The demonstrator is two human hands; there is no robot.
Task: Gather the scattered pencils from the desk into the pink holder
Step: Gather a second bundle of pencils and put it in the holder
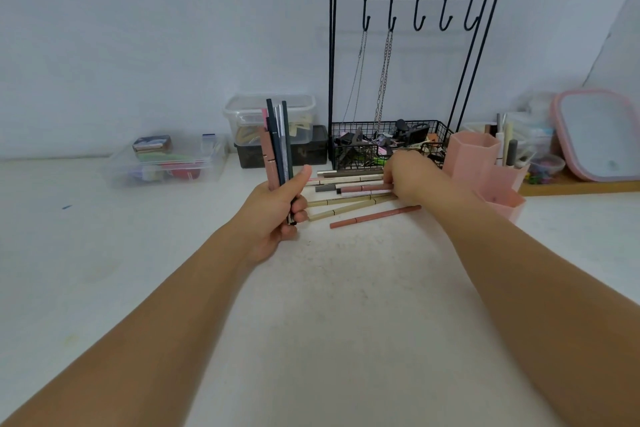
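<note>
Pink hexagonal holder (472, 154) on white worktop (346, 288), left hand (277, 211) fingers closed around upright pencil bundle (277, 146), right hand (412, 178) fingers curled onto scattered pencils (349, 199) beside the holder.

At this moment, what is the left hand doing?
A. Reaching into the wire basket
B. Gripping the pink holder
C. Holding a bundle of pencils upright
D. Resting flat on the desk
C: the left hand is closed around a bundle of pencils standing upright above the desk.
</note>
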